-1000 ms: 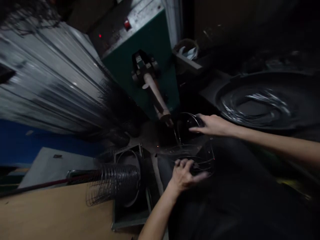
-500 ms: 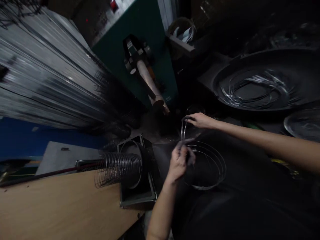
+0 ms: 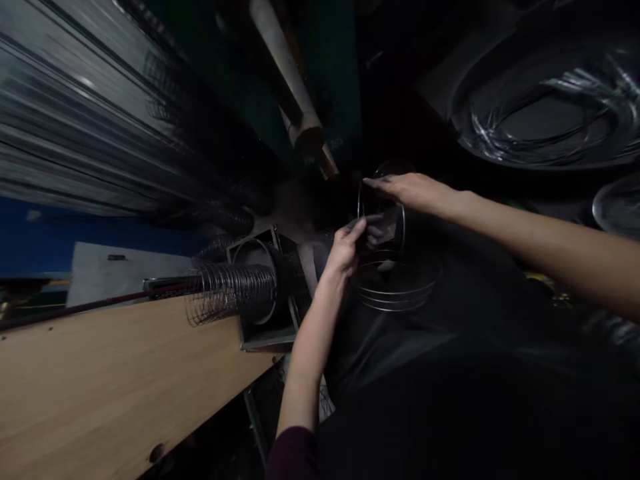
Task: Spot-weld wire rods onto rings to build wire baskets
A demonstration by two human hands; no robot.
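Note:
My left hand (image 3: 346, 245) is closed on thin metal wire rings, its thumb raised and its darkened fingers bent below. My right hand (image 3: 413, 191) lies over the top of an upright wire loop (image 3: 404, 225), long fingers together and fingertips on the wire near its left side. Exactly how the right fingers grip is hard to see in the dim light. Below both hands, several wire rings (image 3: 395, 309) hang level over my dark-covered lap (image 3: 430, 373).
Left of my hands, a wire coil (image 3: 230, 288) runs out from a round opening in a metal frame (image 3: 267, 345) beside a wooden board (image 3: 100, 380). A pale pipe (image 3: 285, 60) points down ahead. A dark basin (image 3: 463, 100) with wire bundles (image 3: 590, 90) stands at right.
The view has shifted, and both hands appear higher. The loop between them has turned and looks wider. My right fingers have stretched out along it; the lower rings now look flatter.

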